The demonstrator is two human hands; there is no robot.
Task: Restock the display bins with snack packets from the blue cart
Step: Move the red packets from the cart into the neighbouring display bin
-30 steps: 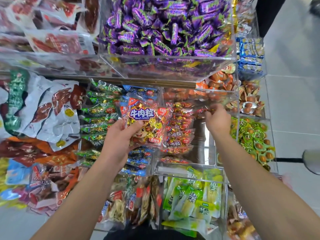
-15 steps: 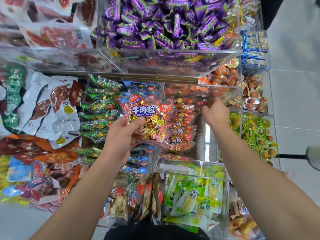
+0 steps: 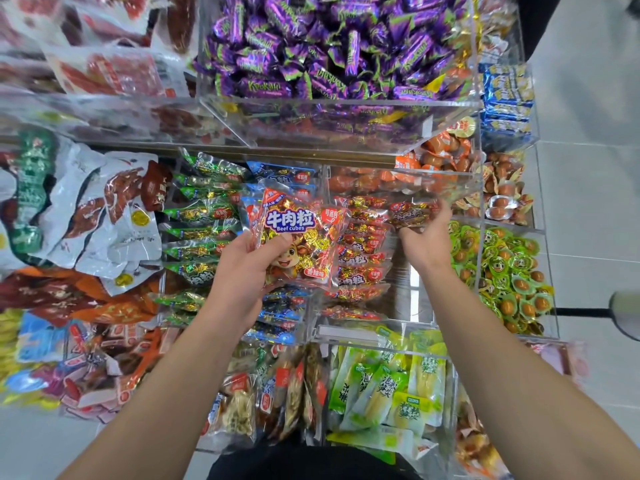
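Observation:
My left hand (image 3: 242, 275) grips a stack of red beef cube packets (image 3: 298, 237) by its lower left corner, held above the clear acrylic bins. My right hand (image 3: 427, 237) holds one red beef cube packet (image 3: 412, 214) at the far end of the bin of red beef cube packets (image 3: 360, 268), its fingers curled under the packet. Left of that row stand a bin of blue packets (image 3: 280, 320) and a bin of green packets (image 3: 201, 233). The blue cart is not in view.
A large acrylic bin of purple candies (image 3: 329, 46) overhangs the shelf at the top. Green egg packs (image 3: 505, 275) fill the bin at right, orange packs (image 3: 443, 150) lie behind. Yellow-green packets (image 3: 391, 389) sit near me. Loose meat packets (image 3: 97, 209) pile at left. Floor tiles (image 3: 588, 168) are at right.
My right hand has drawn back slightly from under the upper bin and now shows a red packet in its fingers. My left hand with the stack has barely shifted.

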